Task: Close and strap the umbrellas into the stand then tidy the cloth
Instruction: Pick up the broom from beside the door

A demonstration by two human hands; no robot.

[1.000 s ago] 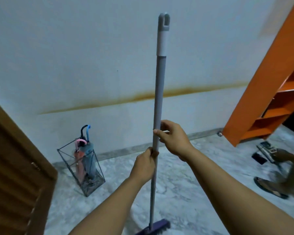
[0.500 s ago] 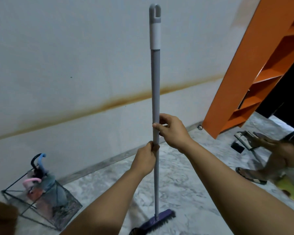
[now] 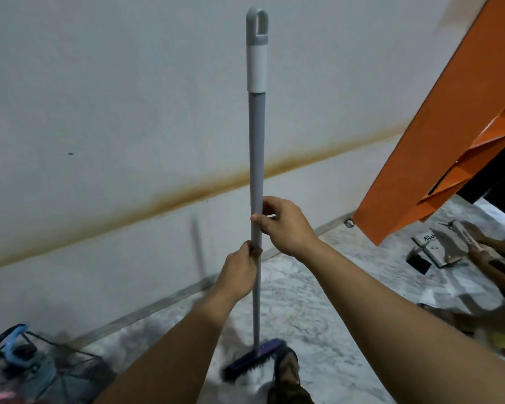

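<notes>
Head view: both hands grip an upright grey broom handle (image 3: 256,158), left hand (image 3: 241,272) below right hand (image 3: 286,225). The wire stand (image 3: 67,365) of umbrellas (image 3: 11,344) sits bottom-left (blurred). Writing on a book (image 3: 432,247) at right is unreadable.

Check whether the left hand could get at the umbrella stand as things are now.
Probably not at once. The left hand is shut on the broom handle, as is the right hand, and the umbrella stand sits low on the floor by the wall, off to the left. Nothing lies between; the grip must let go first.
</notes>
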